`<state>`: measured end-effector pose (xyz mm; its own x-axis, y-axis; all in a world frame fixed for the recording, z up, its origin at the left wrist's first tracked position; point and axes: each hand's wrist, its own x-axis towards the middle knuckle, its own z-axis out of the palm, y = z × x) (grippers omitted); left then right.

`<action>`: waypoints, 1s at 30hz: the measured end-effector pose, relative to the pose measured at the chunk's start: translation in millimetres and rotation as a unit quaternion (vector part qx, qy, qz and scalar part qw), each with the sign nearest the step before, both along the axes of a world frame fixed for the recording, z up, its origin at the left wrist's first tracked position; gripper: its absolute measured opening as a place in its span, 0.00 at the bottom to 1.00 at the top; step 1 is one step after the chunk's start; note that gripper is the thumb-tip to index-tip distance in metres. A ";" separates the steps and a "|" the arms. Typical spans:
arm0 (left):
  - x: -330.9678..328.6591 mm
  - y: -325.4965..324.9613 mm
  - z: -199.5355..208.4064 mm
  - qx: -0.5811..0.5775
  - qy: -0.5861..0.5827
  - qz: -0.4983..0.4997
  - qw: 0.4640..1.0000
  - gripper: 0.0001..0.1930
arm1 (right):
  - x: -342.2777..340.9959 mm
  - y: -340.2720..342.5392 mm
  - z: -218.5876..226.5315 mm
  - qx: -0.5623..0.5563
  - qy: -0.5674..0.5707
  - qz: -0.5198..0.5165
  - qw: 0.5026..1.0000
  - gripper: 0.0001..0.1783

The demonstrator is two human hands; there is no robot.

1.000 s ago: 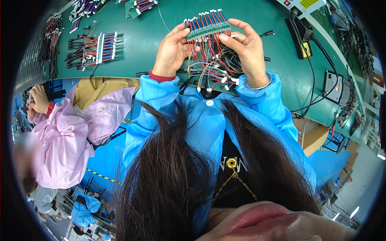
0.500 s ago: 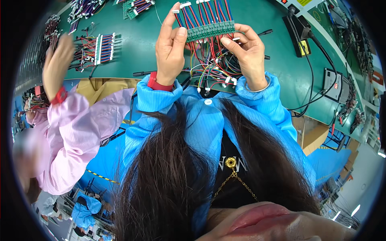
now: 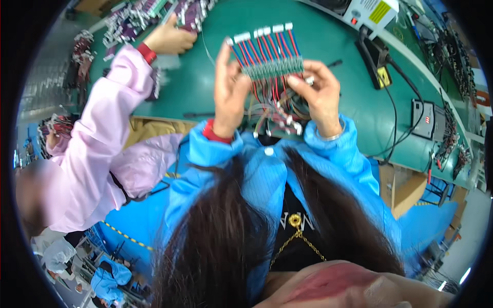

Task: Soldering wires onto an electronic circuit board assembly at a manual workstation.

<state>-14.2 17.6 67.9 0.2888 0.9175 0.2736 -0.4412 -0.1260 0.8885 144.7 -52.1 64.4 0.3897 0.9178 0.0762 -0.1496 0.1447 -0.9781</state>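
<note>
Gripping a wire harness (image 3: 267, 64) from both sides above the green desk (image 3: 328, 46), the left hand (image 3: 229, 92) clasps its nine o'clock edge, fingers curled around it, while the right hand (image 3: 319, 95) pinches its four o'clock corner. At ten o'clock, a co-worker's hand (image 3: 167, 40) rests closed on bundled connectors (image 3: 138, 18).

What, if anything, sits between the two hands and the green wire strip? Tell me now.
Nothing visible does. The left hand grips the green wire strip at its left end and the right hand pinches its right end, both in direct contact. The red and blue wires fan above, loose wires hang below.
</note>
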 end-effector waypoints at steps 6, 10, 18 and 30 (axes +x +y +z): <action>0.9 -15.6 13.2 -0.024 0.105 -0.138 0.985 0.18 | 2.0 -8.6 31.6 0.041 0.078 0.016 0.996 0.15; 2.4 -17.2 54.1 -0.027 0.092 -0.090 0.991 0.09 | 15.3 -9.4 59.7 0.117 -0.226 -0.007 0.967 0.25; 20.8 77.3 176.4 0.087 0.139 0.057 0.985 0.07 | 52.8 -5.9 35.5 0.137 -0.122 -0.141 0.973 0.27; 212.9 295.8 262.8 0.290 0.276 -0.011 0.916 0.03 | 65.1 0.4 3.0 -0.013 -0.201 -0.064 0.977 0.30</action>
